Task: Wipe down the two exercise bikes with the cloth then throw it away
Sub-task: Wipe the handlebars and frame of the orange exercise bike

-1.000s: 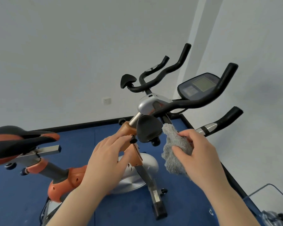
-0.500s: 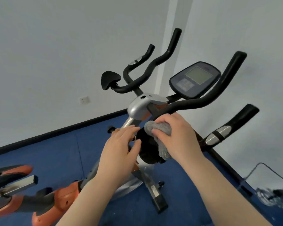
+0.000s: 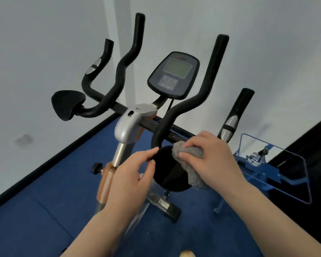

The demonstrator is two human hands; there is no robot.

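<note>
An orange and silver exercise bike (image 3: 127,127) with black handlebars (image 3: 185,106) and a dark console (image 3: 173,75) stands in front of me. My right hand (image 3: 209,158) presses a fluffy grey cloth (image 3: 191,164) onto the right black elbow pad (image 3: 170,173). My left hand (image 3: 132,175) pinches that pad's left edge with thumb and fingers. The left elbow pad (image 3: 67,104) is uncovered. The second bike is out of view.
A blue frame with a clear panel (image 3: 278,164) stands at the right, close to the right handlebar end (image 3: 235,115). Blue floor mat (image 3: 44,210) meets white walls at a black skirting. A dark wall panel (image 3: 315,145) is at the far right.
My view has turned right and moved closer; the orange saddle at the left has left the frame. The right hand brought the cloth from beside the pad onto it. The left hand stays at the pad's edge.
</note>
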